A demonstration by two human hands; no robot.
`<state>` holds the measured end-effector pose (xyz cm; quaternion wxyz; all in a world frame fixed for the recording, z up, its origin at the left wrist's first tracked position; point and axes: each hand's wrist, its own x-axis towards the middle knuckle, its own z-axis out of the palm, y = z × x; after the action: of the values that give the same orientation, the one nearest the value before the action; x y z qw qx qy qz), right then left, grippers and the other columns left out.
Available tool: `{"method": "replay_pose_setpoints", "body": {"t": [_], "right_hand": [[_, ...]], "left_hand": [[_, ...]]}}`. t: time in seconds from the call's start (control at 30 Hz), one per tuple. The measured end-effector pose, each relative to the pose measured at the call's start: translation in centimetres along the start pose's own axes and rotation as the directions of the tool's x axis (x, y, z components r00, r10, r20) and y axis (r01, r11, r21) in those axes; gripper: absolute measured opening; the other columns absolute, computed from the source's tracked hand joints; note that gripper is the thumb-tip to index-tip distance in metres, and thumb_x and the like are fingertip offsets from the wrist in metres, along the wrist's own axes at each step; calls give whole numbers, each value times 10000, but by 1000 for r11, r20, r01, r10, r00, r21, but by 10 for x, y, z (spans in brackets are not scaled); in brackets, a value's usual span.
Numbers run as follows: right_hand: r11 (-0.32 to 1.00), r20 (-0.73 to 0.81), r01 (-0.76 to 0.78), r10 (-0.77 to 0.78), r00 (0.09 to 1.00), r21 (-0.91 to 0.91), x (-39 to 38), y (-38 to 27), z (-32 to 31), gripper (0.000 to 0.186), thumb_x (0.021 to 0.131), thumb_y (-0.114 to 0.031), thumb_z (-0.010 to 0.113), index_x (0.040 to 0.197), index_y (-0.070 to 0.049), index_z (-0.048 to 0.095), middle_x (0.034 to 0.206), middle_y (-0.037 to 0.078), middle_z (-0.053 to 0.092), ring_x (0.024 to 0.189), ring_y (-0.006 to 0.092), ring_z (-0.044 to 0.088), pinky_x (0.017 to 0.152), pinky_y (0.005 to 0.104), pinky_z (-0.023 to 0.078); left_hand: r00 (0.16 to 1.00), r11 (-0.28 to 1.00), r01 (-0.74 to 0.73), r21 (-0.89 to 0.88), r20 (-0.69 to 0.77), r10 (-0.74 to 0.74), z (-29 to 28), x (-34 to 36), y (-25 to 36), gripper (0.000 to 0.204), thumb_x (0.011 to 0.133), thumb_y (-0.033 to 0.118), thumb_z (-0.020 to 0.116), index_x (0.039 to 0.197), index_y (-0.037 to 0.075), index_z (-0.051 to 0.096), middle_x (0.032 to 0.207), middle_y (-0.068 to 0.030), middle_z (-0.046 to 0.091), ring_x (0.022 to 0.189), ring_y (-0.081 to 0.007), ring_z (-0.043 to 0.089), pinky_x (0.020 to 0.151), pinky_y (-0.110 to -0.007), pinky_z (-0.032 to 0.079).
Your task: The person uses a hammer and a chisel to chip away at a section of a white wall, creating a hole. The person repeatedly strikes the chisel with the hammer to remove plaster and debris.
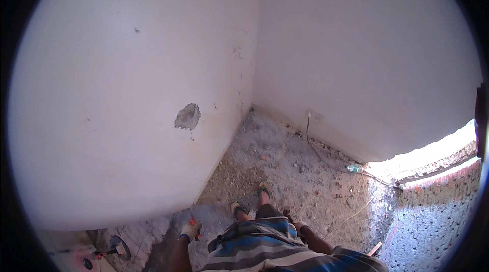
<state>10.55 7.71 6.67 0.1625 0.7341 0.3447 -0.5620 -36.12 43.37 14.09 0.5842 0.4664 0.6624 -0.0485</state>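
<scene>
My left hand [191, 230], in a pale glove, is closed on a red-handled tool [193, 221] held low beside the left wall [102, 139]. My right hand [298, 227], also gloved, is at my right hip, partly hidden by my striped shirt, with a dark object [288, 216] at its fingers that I cannot make out. My sandalled feet stand on the rubble-strewn floor [316, 195]. A chipped patch [187, 116] exposes grey plaster in the left wall, above and ahead of my left hand.
A cable [308, 134] runs from the right wall down past a plastic bottle [354, 168]. A broken, brightly lit opening [428, 155] is at the right. Tools with round discs [120, 249] lie at the lower left. A wood strip [375, 249] lies lower right.
</scene>
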Motion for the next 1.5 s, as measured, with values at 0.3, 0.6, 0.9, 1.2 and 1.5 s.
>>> {"method": "replay_pose_setpoints", "body": {"t": [0.3,0.6,0.9,1.2,1.5], "right_hand": [[906,-68,-147,189,980,397,-6,-20,72,579,900,-589,612,1206,-116,744,1237,175,724,1201,286,664,985,435,503],[899,-93,-187,242,966,396,-25,-46,51,576,900,-588,603,1216,-125,735,1249,190,712,1218,310,654,995,445,504],[835,-116,-235,333,936,498,-20,-31,39,574,900,-587,594,1227,-134,727,1262,205,699,1236,334,645,1006,456,505],[985,-169,-58,85,982,160,-33,-30,9,508,936,-513,600,1165,-88,760,1232,171,728,1196,287,671,966,450,510],[979,-45,-88,98,994,183,-10,-2,5,490,920,-501,629,1138,-81,756,1146,170,738,1094,292,693,899,450,529]], "left_hand": [[969,889,172,425,91,-231,-10,-13,-112,333,820,349,740,945,45,692,765,-76,694,746,-214,700,661,-395,556],[971,959,119,258,171,-166,-7,-2,-167,373,852,397,721,883,27,700,785,-101,710,719,-220,695,651,-394,580],[986,987,153,-41,81,-149,-1,-19,-130,270,868,208,733,1014,-1,645,857,-111,667,714,-220,678,579,-419,635],[981,981,192,19,27,-192,1,-25,-120,293,856,288,753,964,31,664,791,-91,682,704,-201,672,622,-383,570],[977,977,209,49,23,-210,21,-38,-129,301,851,338,736,952,58,690,804,-84,695,730,-209,678,646,-381,541]]}}
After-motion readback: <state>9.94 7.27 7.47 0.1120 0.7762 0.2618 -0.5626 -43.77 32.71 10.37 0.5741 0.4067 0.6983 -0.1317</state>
